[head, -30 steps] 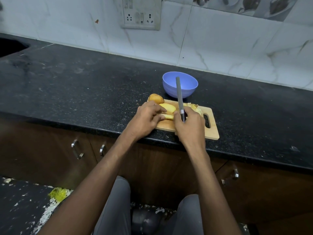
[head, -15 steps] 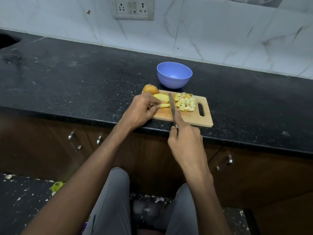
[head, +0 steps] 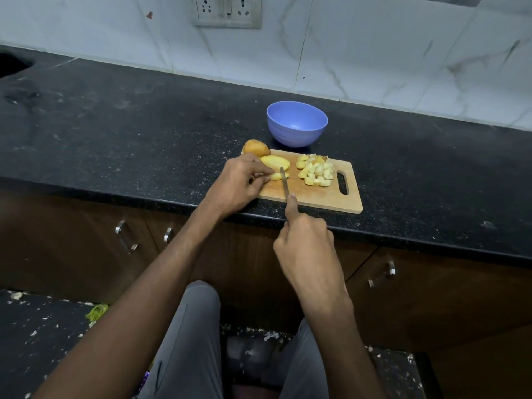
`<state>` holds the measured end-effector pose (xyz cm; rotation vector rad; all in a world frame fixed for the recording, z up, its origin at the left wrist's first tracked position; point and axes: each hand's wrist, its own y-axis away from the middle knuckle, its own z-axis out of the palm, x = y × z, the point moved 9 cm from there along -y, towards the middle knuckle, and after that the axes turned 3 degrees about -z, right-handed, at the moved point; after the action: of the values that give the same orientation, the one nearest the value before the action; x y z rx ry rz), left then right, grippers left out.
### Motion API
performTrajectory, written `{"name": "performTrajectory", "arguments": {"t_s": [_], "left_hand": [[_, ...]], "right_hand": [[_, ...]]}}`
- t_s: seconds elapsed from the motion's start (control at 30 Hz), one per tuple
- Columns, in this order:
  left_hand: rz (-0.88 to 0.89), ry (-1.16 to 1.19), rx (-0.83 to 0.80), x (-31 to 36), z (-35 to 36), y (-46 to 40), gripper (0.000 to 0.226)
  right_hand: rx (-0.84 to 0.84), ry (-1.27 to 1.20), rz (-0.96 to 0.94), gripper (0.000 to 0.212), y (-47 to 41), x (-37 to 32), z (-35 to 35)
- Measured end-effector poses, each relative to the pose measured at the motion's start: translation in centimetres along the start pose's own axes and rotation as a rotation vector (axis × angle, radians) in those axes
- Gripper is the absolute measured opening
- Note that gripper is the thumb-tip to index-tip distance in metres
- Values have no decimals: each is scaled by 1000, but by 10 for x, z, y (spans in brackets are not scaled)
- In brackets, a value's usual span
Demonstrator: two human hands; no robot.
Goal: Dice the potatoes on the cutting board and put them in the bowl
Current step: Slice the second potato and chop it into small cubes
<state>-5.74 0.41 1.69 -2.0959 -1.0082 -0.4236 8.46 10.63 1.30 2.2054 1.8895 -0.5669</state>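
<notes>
Potato slice: left on cutting board, pinned by left hand fingertips.
Knife: clasped by right hand.
Handling: firm, wet, likely slippery; steady well left of blade.
Bowl: far side.

left hand fingers curled, right hand clenched

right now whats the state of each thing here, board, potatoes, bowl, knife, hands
cutting board: flat at the counter's front edge
whole potato: uncut, at the board's far left corner
peeled potato half: uncut, lying on the board
potato slice: held down, knife at its end
diced potato: piled on the board
bowl: upright, empty
knife: gripped, blade on the board
left hand: holds the slice
right hand: grips the knife
</notes>
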Motion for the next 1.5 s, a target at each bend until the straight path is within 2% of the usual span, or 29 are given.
{"name": "performTrajectory", "arguments": {"t_s": [0.23,0.47,0.6,0.9,1.33,1.5], "left_hand": [[-45,14,26,-6,-4,0,23],[-150,116,61,-13,-9,3,25],[-178,145,79,-14,-11,4,24],[-180,141,81,-16,-11,3,24],[-184,126,95,-18,-10,2,23],[-182,116,95,-19,-10,2,21]], "right_hand": [[-123,-55,52,62,-18,-1,-3],[-105,-199,55,57,-16,10,-4],[-31,-291,58,57,-10,17,-11],[-33,-114,-19,59,-3,-5,-8],[-31,-109,-12,61,-3,-10,0],[-84,-65,44,64,-9,-11,7]]}}
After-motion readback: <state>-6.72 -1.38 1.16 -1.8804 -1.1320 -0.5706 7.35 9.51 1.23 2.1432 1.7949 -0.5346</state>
